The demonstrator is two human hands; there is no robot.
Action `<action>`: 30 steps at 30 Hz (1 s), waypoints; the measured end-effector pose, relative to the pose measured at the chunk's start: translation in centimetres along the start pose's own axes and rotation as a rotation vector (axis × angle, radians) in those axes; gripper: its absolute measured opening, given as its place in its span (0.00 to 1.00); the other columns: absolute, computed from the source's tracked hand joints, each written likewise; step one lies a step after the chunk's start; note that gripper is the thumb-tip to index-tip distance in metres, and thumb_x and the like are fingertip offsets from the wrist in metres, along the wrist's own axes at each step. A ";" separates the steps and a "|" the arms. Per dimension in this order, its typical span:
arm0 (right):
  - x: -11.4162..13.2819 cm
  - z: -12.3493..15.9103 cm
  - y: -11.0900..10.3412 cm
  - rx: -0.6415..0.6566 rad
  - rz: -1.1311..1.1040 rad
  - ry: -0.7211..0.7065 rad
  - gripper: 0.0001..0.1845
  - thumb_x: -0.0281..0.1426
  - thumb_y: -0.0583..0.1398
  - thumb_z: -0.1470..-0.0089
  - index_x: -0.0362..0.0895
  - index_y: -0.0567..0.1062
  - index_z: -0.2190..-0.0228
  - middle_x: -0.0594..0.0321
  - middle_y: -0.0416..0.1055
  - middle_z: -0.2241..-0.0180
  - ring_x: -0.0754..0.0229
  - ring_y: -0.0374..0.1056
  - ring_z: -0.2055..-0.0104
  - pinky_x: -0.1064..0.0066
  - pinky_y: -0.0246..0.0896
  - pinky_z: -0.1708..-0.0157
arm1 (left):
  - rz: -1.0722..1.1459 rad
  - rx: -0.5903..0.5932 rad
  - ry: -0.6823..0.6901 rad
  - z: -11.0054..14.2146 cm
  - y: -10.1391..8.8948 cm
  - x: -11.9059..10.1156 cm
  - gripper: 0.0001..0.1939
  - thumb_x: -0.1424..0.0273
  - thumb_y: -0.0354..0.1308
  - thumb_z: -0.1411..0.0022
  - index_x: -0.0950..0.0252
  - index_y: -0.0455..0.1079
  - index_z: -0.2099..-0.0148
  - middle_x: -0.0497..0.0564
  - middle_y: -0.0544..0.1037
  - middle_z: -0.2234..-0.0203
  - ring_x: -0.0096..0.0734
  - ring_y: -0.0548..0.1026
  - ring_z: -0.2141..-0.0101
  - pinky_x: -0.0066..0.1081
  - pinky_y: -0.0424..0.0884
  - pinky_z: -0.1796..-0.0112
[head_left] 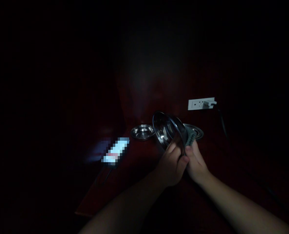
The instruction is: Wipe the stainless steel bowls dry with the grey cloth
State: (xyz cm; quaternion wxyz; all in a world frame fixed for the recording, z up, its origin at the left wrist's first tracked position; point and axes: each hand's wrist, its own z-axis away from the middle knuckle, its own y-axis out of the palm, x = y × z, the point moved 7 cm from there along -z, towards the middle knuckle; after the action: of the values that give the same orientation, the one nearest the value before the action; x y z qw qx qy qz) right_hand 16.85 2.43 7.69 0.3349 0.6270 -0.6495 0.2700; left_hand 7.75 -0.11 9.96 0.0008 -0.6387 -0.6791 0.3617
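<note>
Nearest the camera, two bare forearms come in low, the left forearm (125, 203) from the lower left and the right forearm (242, 200) from the lower right, over a dark red tabletop (137, 164). Its near left corner shows faintly beside the left forearm; the near edge farther right is lost in darkness.

The forearms meet at the hands, which are close together. The left hand (172, 167) grips a shiny metal bowl (162, 130) by its near side, fingers bent around the rim. The bowl is tipped on its side, its mouth turned toward the tabletop's left edge. The right hand (198, 164) has its fingers closed on a grey-green cloth (191, 136), which lies against the outside of the bowl. Whether the bowl touches the tabletop cannot be told.

Off to the left, well apart from the hands, a phone (116, 150) with a lit, pixelated screen lies slanted by the left edge.

Farther back, a small metal dish (142, 132) sits upright near the far left corner, partly hidden by the bowl. A metal plate (200, 133) is on the other side, behind the cloth and bowl.

Beyond the tabletop, a white socket panel (195, 104) holds a plug (210, 103), with a dark cord (222, 123) hanging below.
</note>
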 end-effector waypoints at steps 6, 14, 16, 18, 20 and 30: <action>3.1 -0.1 0.1 0.041 0.242 -0.330 0.31 0.37 0.50 0.42 0.52 0.49 0.39 0.63 0.50 0.37 0.53 0.45 0.35 0.56 0.39 0.38 | 0.017 -0.008 0.031 0.0 -0.3 -0.7 0.20 0.68 0.40 0.35 0.70 0.60 0.45 0.63 0.65 0.46 0.44 0.63 0.45 0.46 0.63 0.47; 5.7 -0.3 0.2 0.106 0.390 -0.546 0.28 0.39 0.50 0.44 0.52 0.58 0.42 0.63 0.46 0.36 0.47 0.42 0.35 0.47 0.37 0.39 | -0.035 -0.242 0.101 1.1 -2.1 -1.6 0.18 0.68 0.35 0.34 0.68 0.66 0.62 0.57 0.73 0.68 0.36 0.71 0.63 0.36 0.68 0.59; 5.6 -0.6 -0.1 0.090 0.370 -0.519 0.27 0.40 0.50 0.44 0.51 0.60 0.43 0.61 0.51 0.38 0.47 0.45 0.36 0.49 0.38 0.39 | -0.042 -0.262 0.077 1.3 -2.3 -1.3 0.19 0.68 0.36 0.34 0.67 0.66 0.67 0.55 0.72 0.74 0.33 0.70 0.70 0.33 0.68 0.65; 5.3 -1.0 -0.5 0.059 0.314 -0.473 0.26 0.43 0.50 0.44 0.49 0.63 0.45 0.59 0.54 0.39 0.47 0.48 0.37 0.51 0.40 0.39 | -0.038 -0.254 0.066 1.3 -2.3 -1.2 0.20 0.68 0.36 0.34 0.67 0.65 0.70 0.54 0.71 0.77 0.31 0.69 0.73 0.32 0.66 0.68; 4.5 -1.5 -1.2 0.008 0.206 -0.383 0.27 0.46 0.50 0.45 0.48 0.65 0.47 0.57 0.58 0.41 0.48 0.52 0.39 0.53 0.43 0.40 | -0.022 -0.229 0.072 1.3 -2.2 -1.3 0.21 0.68 0.35 0.34 0.67 0.66 0.70 0.55 0.71 0.77 0.31 0.69 0.73 0.31 0.66 0.69; -3.5 -0.9 -3.2 -0.428 -0.359 0.448 0.22 0.50 0.62 0.58 0.48 0.75 0.67 0.67 0.75 0.64 0.59 0.69 0.57 0.71 0.66 0.58 | 0.056 -0.239 0.203 1.5 -1.8 -2.0 0.19 0.68 0.37 0.36 0.69 0.69 0.64 0.55 0.73 0.75 0.32 0.70 0.72 0.32 0.67 0.68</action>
State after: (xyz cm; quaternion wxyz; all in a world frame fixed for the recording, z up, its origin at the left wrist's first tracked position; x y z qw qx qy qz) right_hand 20.12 5.16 5.31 0.6349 0.5720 -0.4812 0.1954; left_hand 5.90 -2.47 10.64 -0.0166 -0.6861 -0.6958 0.2117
